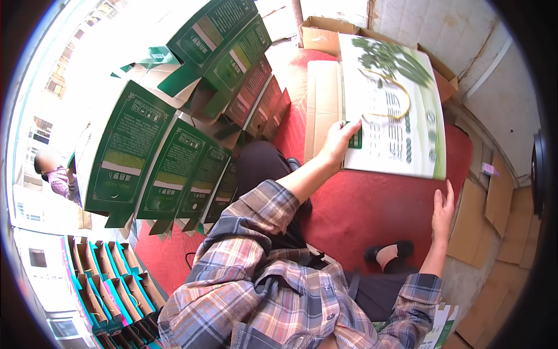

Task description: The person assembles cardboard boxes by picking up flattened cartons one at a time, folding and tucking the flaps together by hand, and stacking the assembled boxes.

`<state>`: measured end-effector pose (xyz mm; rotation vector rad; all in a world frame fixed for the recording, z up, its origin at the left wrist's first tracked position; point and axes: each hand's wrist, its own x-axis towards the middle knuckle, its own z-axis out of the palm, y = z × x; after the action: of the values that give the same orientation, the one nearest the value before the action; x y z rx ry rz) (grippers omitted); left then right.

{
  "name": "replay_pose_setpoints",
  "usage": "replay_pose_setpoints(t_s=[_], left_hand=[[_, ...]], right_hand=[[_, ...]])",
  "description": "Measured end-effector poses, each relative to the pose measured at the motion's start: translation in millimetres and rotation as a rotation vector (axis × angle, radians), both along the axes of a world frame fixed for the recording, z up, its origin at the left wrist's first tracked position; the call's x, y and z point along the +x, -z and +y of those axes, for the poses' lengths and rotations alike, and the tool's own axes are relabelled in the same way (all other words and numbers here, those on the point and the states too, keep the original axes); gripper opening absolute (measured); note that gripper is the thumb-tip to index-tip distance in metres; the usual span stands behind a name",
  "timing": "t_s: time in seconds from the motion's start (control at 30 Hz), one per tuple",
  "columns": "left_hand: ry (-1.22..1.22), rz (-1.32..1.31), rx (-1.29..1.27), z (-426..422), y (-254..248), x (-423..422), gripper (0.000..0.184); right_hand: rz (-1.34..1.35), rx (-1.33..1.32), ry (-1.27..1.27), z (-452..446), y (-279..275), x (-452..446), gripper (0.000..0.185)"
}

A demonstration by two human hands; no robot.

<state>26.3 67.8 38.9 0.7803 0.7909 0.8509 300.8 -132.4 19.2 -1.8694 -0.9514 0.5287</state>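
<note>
My left hand [340,142] grips the lower left edge of a white and green printed cardboard piece [421,134], thumb on top by a small green patch. A yellow cord handle [401,96] loops over its printed face. Under and beside the printed piece, on its left, shows plain brown cardboard [324,104]. My right hand [443,212] is just below the piece's lower right corner, apart from it, fingers spread and nothing in them.
Green printed boxes [128,151] stand in rows at the left. Teal-edged cartons [104,279] are at the lower left. Brown cardboard sheets [474,221] lie at the right beside the red surface [360,203]. Another person [58,177] is at the far left.
</note>
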Motion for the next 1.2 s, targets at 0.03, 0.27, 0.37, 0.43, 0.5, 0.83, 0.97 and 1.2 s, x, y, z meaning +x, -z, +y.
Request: replay_pose_setpoints(t_s=[0.03, 0.27, 0.37, 0.43, 0.5, 0.83, 0.97, 1.2], left_hand=[[-0.038, -0.097, -0.035, -3, -10, 5, 0.038], [-0.168, -0.112, -0.112, -19, -28, 31, 0.053], [-0.219, -0.021, -0.262, -12, -11, 43, 0.058], [-0.208, 0.022, -0.312, -3, -2, 45, 0.057], [-0.205, -0.031, -0.404, 8, 1, 46, 0.052], [-0.151, -0.114, -0.375, 46, 14, 49, 0.038], [-0.164, -0.174, -0.461, 38, 65, 40, 0.031], [-0.237, -0.069, -0.608, 23, 132, 18, 0.028]], right_hand=[[-0.074, -0.01, -0.02, 4, -5, -6, 0.057], [0.201, -0.081, -0.061, 23, -25, -32, 0.078], [0.324, -0.042, -0.108, 35, -26, -35, 0.081], [0.393, -0.024, -0.139, 46, -24, -31, 0.083], [0.397, -0.032, -0.134, 60, -24, -27, 0.087], [0.534, -0.016, -0.146, 131, -18, -10, 0.09], [0.69, -0.098, -0.281, 158, 13, -18, 0.103], [0.779, -0.307, -0.389, 186, 55, -60, 0.102]])
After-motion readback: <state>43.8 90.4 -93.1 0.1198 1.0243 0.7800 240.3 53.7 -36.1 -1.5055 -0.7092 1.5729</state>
